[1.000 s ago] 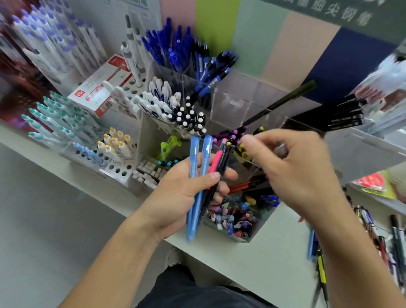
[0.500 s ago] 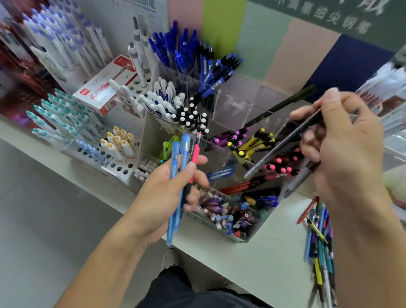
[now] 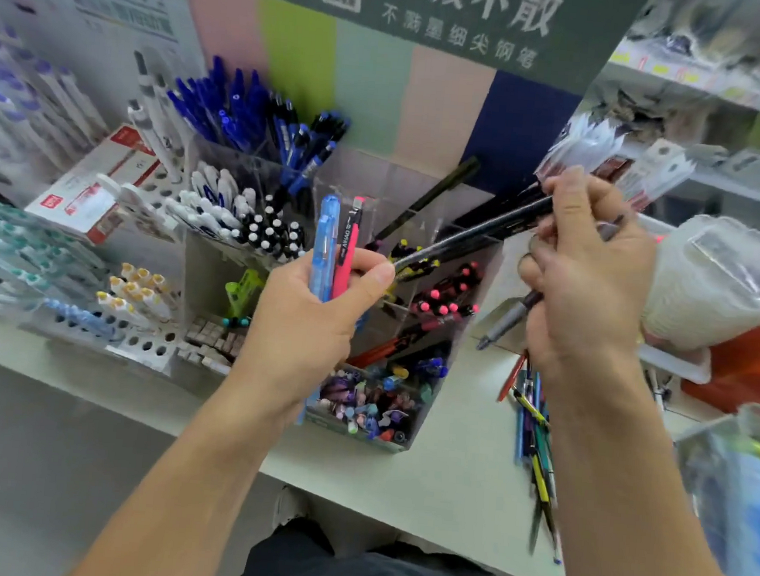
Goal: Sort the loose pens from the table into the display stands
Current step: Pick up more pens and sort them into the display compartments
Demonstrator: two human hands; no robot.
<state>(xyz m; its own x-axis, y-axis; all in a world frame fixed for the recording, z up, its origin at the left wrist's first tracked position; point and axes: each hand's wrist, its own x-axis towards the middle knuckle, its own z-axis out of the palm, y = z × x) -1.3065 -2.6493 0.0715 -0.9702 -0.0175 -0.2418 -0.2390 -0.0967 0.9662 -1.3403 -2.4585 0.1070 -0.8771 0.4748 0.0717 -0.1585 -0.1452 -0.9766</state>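
Note:
My left hand point(image 3: 307, 323) grips two light blue pens point(image 3: 324, 247) and a pink pen point(image 3: 347, 249), held upright in front of the clear tiered display stand point(image 3: 441, 411). My right hand point(image 3: 592, 277) pinches a long black pen point(image 3: 473, 236) by its upper end, its tip slanting down-left over the stand's compartments. A grey pen point(image 3: 507, 320) is also tucked under the right hand's fingers, point down. Loose pens point(image 3: 534, 445) lie in a pile on the table to the right of the stand.
White perforated stands point(image 3: 137, 346) with teal, yellow-capped and white pens fill the left. Blue pens point(image 3: 246, 109) stand in a rear compartment. A red and white box point(image 3: 90, 192) lies at the left. A white plastic bag point(image 3: 714, 287) and clear containers point(image 3: 745, 471) crowd the right.
My right hand has drawn the black pen up and right, away from the left hand's bundle, toward the stand's upper right. The left hand rose slightly with its three pens.

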